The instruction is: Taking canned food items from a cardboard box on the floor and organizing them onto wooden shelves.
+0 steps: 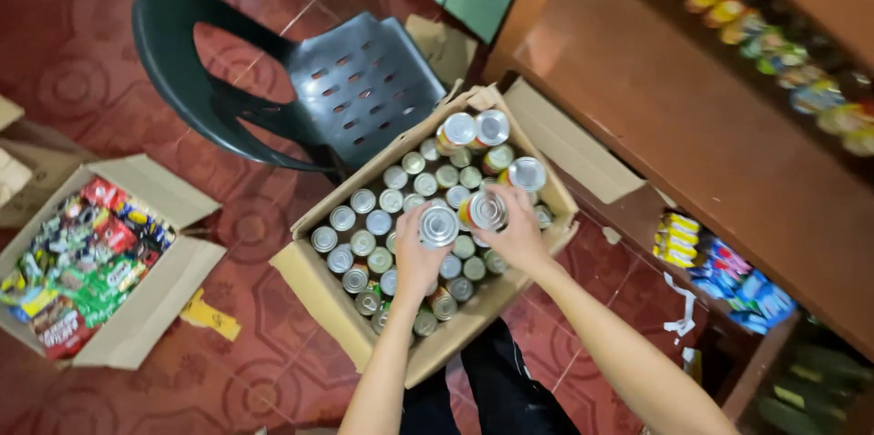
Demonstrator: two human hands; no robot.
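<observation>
**Trainee:** Which step was in hand when you stood there?

**Observer:** Unloading, by my reading. The left hand (417, 257) had its fingers wrapped around one tin can (439, 227), raised just above the packed layer. The right hand (517, 237) gripped a second tin can (487, 210), which sat just beside the first, at its 2 o'clock.

**Trainee:** Where was the stock?

**Observer:** In an open cardboard carton (319, 282) on the red tiled floor (82, 62), directly in front of the person's knees. The remaining cans (364, 244) stood upright in close rows. Several more were stacked a tier higher toward the carton's 1 o'clock corner.

**Trainee:** What did the next move call for?

**Observer:** In my judgement, a straight vertical lift, so neither can dragged against its neighbours, with both grips held firm against the smooth metal.

**Trainee:** Describe the cans.

**Observer:** Small cylinders with bright silver ribbed lids. The side labels showed yellow and red, but only in part.

**Trainee:** And the surroundings?

**Observer:** A dark plastic chair (355, 80) stood at the carton's 11 o'clock. A second carton of coloured sachets (82, 262) lay at 9 o'clock, well apart. A wooden shelf unit (692, 116) holding packets stood at 3 o'clock.
</observation>
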